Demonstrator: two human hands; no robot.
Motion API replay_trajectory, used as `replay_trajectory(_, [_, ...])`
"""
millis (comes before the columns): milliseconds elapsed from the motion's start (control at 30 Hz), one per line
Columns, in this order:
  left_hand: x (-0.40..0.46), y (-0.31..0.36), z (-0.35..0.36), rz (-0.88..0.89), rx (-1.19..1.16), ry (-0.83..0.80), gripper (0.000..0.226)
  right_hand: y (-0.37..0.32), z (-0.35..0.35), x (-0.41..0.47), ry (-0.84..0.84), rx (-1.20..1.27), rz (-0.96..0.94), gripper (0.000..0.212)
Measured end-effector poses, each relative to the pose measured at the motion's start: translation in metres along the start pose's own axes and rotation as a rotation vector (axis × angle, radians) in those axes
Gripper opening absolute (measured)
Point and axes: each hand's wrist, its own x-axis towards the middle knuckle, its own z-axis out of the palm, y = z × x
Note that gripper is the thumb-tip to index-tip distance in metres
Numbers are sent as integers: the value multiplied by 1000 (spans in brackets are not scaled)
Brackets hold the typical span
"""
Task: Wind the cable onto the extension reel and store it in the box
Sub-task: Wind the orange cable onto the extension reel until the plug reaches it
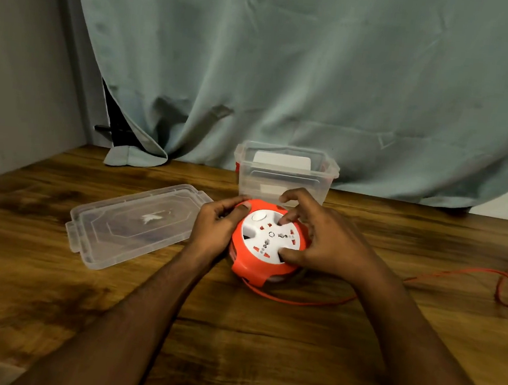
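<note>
A round orange extension reel (250,268) with a white socket face lies flat on the wooden table. My left hand (217,224) grips its left rim, thumb on the top edge. My right hand (319,238) holds the white face, with a fingertip and the thumb pressed into its finger notches. An orange cable (454,271) leaves the reel's front, curves right across the table and loops near the right edge. A clear plastic box (285,173) stands open just behind the reel.
The box's clear lid (133,221) lies flat on the table to the left of my left hand. A grey-green curtain (287,72) hangs behind the table, and a grey wall (18,64) stands on the left.
</note>
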Motion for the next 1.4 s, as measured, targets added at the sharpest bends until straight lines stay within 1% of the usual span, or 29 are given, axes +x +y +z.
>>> replay_trajectory(100, [-3, 0, 0, 32, 21, 4, 25, -6, 1, 0, 19, -46, 7, 80])
replay_trajectory(267, [-4, 1, 0, 62, 35, 17, 22, -15, 14, 3, 98, -168, 62, 66])
replay_trajectory(333, [-6, 2, 0, 72, 50, 17, 22, -22, 21, 6, 148, -199, 109, 68])
replay_trajectory(433, [-8, 3, 1, 88, 56, 7, 22, -34, 29, 7, 221, -161, 234, 75])
replay_trajectory(533, [-7, 4, 2, 81, 54, 0, 20, -40, 37, 8, 268, -96, 300, 70])
replay_trajectory(600, [-6, 3, 2, 84, 54, -4, 19, -43, 38, 8, 268, -77, 294, 61])
replay_trajectory(667, [-5, 2, 2, 88, 63, 0, 18, -41, 36, 7, 226, -84, 232, 50])
replay_trajectory(733, [-3, 1, 1, 83, 76, 8, 20, -36, 30, 7, 222, -67, 152, 42])
replay_trajectory(767, [-3, 0, 0, 82, 80, 5, 19, -31, 26, 6, 219, -42, 117, 44])
replay_trajectory(833, [-1, -2, 0, 86, 90, -3, 22, -22, 18, 6, 177, 13, 63, 62])
replay_trajectory(933, [-2, -2, -1, 88, 88, 3, 20, -10, 10, 5, 51, 30, 27, 89])
replay_trajectory(1000, [-3, -1, -1, 85, 82, 3, 19, -4, 8, 5, -17, 22, 26, 98])
replay_trajectory(1067, [-3, -1, 0, 71, 71, -1, 23, -1, 7, 4, -37, -16, 32, 100])
replay_trajectory(1233, [-6, 3, 1, 75, 58, -6, 20, -5, 4, 2, 25, -60, 32, 100])
replay_trajectory(1300, [-6, 3, 2, 61, 63, -1, 23, -7, 4, 1, 35, -90, 45, 94])
replay_trajectory(1400, [-5, 3, 2, 63, 74, 6, 23, -10, 6, 2, 56, -153, 62, 77])
